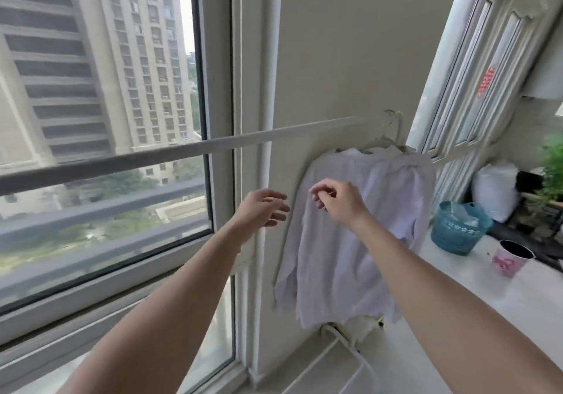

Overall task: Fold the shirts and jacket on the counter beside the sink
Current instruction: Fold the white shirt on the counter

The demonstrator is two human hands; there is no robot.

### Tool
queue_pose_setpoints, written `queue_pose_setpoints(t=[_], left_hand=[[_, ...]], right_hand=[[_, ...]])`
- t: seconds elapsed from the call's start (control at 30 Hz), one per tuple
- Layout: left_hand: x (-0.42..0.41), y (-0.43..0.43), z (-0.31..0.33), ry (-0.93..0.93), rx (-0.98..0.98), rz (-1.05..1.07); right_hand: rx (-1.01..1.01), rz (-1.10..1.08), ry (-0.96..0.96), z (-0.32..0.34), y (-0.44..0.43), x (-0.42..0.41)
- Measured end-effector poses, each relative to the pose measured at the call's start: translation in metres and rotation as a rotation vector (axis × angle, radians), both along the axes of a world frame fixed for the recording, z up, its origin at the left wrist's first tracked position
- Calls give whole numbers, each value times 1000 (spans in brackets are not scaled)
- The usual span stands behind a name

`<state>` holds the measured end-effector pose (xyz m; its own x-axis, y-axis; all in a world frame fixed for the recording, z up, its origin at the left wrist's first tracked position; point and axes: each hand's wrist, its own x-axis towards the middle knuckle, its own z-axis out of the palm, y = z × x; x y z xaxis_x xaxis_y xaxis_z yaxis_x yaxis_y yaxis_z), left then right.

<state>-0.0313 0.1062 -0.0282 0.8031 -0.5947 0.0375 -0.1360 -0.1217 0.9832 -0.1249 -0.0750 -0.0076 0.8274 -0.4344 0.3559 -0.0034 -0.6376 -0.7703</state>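
Note:
A pale lilac shirt (pixel 344 253) hangs on a white hanger (pixel 393 137) from a horizontal rail (pixel 213 145) against the wall. My right hand (pixel 338 201) is raised in front of the shirt's upper left part, fingers loosely curled with nothing visibly held; whether it touches the cloth is unclear. My left hand (pixel 265 208) is stretched out to the left of the shirt, fingers relaxed and empty, just short of the fabric's edge.
A white counter (pixel 487 290) runs along the right with a teal basket (pixel 460 229), a pink cup (pixel 511 261), a white bag (pixel 493 189) and a green plant (pixel 551 165). A large window (pixel 100 150) fills the left. White pipes (pixel 344 339) run below the shirt.

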Motion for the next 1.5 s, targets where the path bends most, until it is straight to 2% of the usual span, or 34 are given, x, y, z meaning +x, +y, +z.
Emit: queue_pose_setpoints(t=[0.2, 0.37, 0.43, 0.57, 0.73, 0.83, 0.97, 1.23, 1.4, 1.5], left_hand=[[52, -121, 7, -25, 38, -24], [91, -194, 9, -58, 94, 7], [108, -220, 7, -149, 137, 96], [135, -265, 5, -341, 298, 228], [149, -308, -1, -490, 360, 397], [149, -319, 2, -531, 387, 477], [137, -317, 9, -529, 382, 480], [91, -281, 22, -541, 328, 467], [42, -214, 22, -519, 294, 508], [4, -156, 14, -472, 261, 496]], right_hand=[[-2, -89, -55, 18, -128, 64], [-61, -430, -224, 34, -228, 113], [-98, -528, -257, 42, -261, 127], [-85, -325, -244, 38, -309, 152], [-129, -154, -228, 27, -344, 169], [-177, -96, -230, 29, -354, 170], [-79, 13, -287, 35, -355, 166], [54, 97, -332, 57, -322, 116], [43, 289, -333, 67, -259, 73], [96, 443, -254, 68, -208, 49]])
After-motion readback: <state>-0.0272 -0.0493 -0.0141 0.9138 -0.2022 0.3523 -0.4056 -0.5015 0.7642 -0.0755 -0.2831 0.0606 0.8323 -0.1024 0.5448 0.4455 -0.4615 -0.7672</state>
